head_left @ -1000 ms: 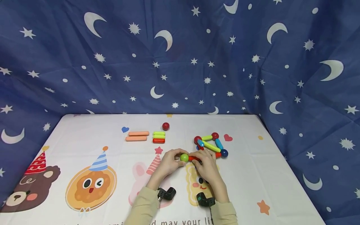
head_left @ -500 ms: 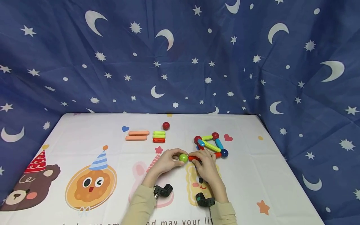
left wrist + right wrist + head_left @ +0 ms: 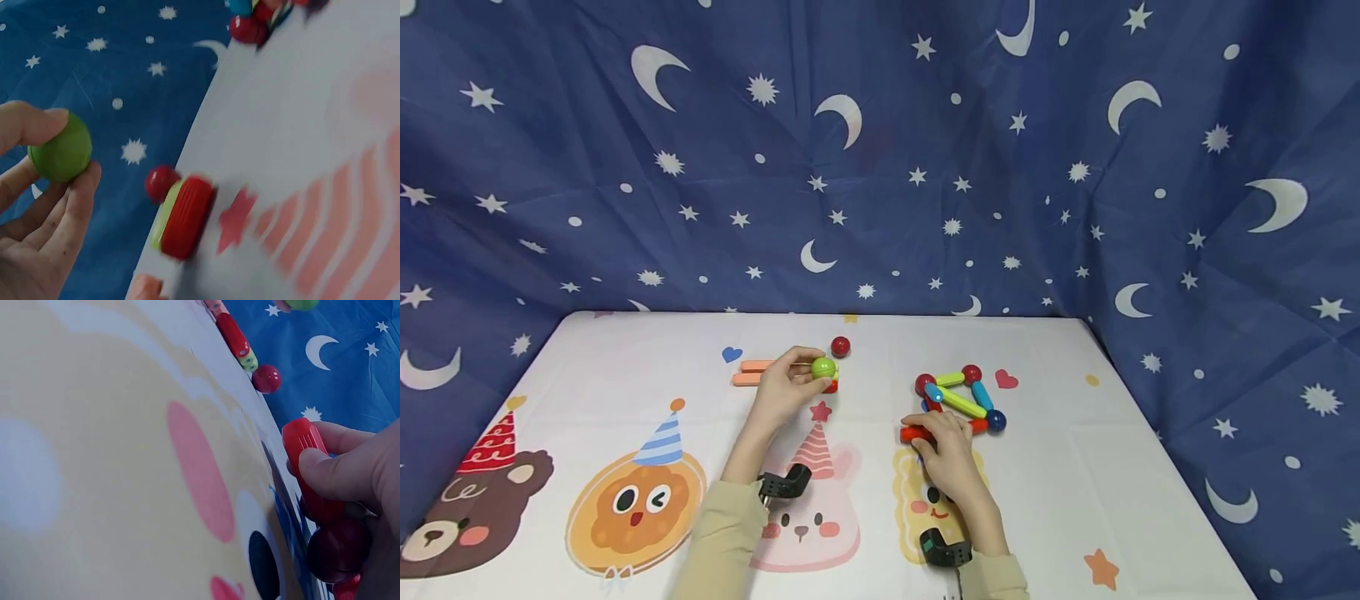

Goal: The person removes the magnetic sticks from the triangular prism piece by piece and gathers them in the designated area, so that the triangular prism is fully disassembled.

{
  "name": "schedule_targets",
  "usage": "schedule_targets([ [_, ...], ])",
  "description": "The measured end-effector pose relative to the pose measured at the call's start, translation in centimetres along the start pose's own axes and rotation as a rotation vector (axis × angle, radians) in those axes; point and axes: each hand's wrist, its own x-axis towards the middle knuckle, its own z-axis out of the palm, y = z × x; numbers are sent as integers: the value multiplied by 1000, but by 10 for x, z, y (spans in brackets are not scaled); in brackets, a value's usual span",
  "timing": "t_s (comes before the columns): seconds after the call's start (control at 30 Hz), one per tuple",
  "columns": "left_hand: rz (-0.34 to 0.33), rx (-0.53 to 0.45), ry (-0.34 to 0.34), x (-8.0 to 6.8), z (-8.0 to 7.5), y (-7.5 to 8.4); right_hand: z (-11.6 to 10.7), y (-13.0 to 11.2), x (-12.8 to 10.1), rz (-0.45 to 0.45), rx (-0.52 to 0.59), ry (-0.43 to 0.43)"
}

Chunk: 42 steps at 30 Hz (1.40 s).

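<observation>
Head view: left hand (image 3: 784, 390) pinches a green ball (image 3: 823, 367) near the counter's (image 3: 1052, 500) far edge, right hand (image 3: 950, 450) a red stick (image 3: 913, 434) farther from it; both likely light, hard, slick, best gripped mid-body.

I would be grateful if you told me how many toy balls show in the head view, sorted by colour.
Green ball: 1
Blue ball: 1
Red balls: 3
Total: 5
</observation>
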Motion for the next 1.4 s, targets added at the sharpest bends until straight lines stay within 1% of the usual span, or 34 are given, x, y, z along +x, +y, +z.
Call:
schedule_targets([
  [0.1,2,114,41,18,-13,1,0,1,-1,-5,10,1],
  [0.2,14,217,45,37,-20,0,-1,3,-1,-7,20,-7],
  [0.3,24,298,17,56,-22,-3,-2,4,-1,-18,21,-14],
  [0.4,36,361,-17,71,-22,-7,-3,4,0,-15,32,-22],
  [0.57,42,437,-56,89,-19,-15,-2,2,-1,-15,46,-31],
  [0.67,35,471,-72,93,-16,-18,-2,1,-1,-21,39,-28],
  [0.8,44,496,-90,94,-14,-19,-2,2,0,-11,32,-30],
  [0.9,38,490,-102,94,-11,-20,-3,4,0,2,28,-33],
  [1.03,25,479,-120,95,-11,-21,-4,4,1,0,18,-30],
  [1.17,37,483,-137,96,-13,-20,-4,4,1,-11,12,-20],
  [1.27,38,489,-133,95,-14,-18,-4,4,1,-10,24,-21],
  [1.4,45,482,-99,90,-17,-14,-5,4,0,3,37,-29],
])
